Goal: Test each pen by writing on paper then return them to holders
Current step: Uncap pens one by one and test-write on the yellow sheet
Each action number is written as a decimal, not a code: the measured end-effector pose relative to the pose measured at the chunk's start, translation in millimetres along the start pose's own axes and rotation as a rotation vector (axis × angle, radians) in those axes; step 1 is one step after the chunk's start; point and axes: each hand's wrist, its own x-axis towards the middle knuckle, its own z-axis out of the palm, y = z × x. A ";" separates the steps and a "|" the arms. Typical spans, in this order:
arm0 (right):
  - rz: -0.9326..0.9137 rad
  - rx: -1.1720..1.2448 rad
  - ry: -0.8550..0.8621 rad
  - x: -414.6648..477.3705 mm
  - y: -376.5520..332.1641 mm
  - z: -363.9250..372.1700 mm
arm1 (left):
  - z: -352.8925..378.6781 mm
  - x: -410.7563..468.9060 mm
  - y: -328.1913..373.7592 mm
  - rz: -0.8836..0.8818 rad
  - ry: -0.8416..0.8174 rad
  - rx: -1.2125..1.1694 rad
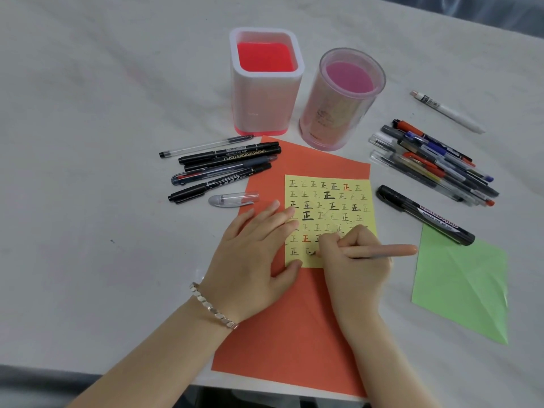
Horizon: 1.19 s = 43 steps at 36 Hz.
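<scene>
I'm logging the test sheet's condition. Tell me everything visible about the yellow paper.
The yellow paper is a small, matte, square sheet lying flat on the orange sheet. Rows of one repeated handwritten character cover it, mostly black or grey, two red. The left hand rests straight-fingered on its left edge. The right hand covers its lower right corner, gripping a peach pen whose tip is at the bottom row.
</scene>
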 end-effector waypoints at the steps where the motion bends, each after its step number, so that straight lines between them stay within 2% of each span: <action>1: 0.004 -0.001 0.002 0.2 0.1 -0.1 | -0.1 0.0 0.2 -0.001 0.003 -0.002; 38: -0.037 -0.028 0.000 0.1 1.0 2.0 | 1.1 -0.6 -0.6 0.001 0.011 -0.006; 43: 0.014 0.003 0.034 -0.9 -1.0 0.0 | 1.5 -0.5 -0.9 0.000 0.017 -0.012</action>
